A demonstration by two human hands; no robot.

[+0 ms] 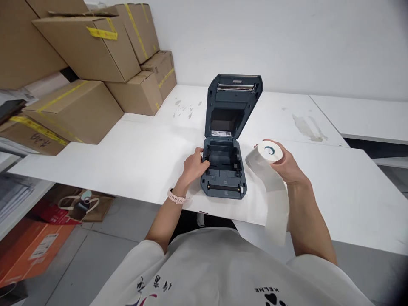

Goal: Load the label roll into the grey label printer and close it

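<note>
A dark grey label printer (223, 173) stands on the white table, its lid (230, 106) raised and leaning back. The inner bay shows no roll in it. My left hand (195, 165) grips the printer's left wall, the thumb over the rim and the fingers outside. To the right of the printer, my right hand (287, 163) is closed around a roll of white labels (262, 154). Its core faces up toward me, and a loose strip (276, 204) hangs down past the table's front edge. The right fingers behind the roll are mostly hidden.
Cardboard boxes (86, 46) with yellow tape are stacked on the left of the table (153, 148). A white wall (270, 42) rises behind. Below on the left lie an orange box (38, 250) and a paper bag (98, 208). Another white surface (376, 119) adjoins at the right.
</note>
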